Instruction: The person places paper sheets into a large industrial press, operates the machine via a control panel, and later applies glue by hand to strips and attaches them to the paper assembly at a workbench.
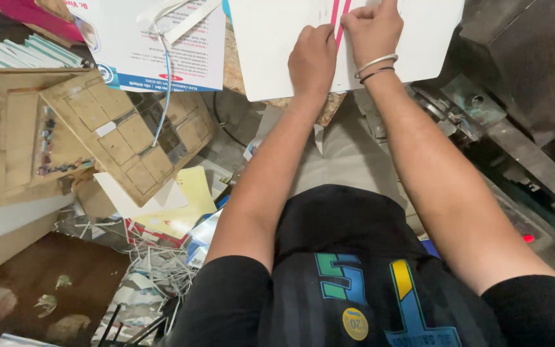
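Clutter covers the floor of a cramped workshop: paper scraps (pixel 155 270) lie heaped below the person's left elbow, and a dark metal machine (pixel 521 77) runs along the right, well apart from the fingers. A white card sheet (pixel 271 51) lies flat on a mottled worktop (pixel 325 106) at the far edge of the view. The left hand (pixel 313 58) presses down on it with fingers together, knuckles curled. Just beside it, the right hand (pixel 372 29) pinches the sheet's edge beside a pink stripe (pixel 338 19), which runs away from the fingertips toward the top of the frame. Left of both hands sit a printed paper bag (pixel 162 45) with a cord handle and wooden lattice boards (pixel 117 135). The sheet's long axis runs left to right.
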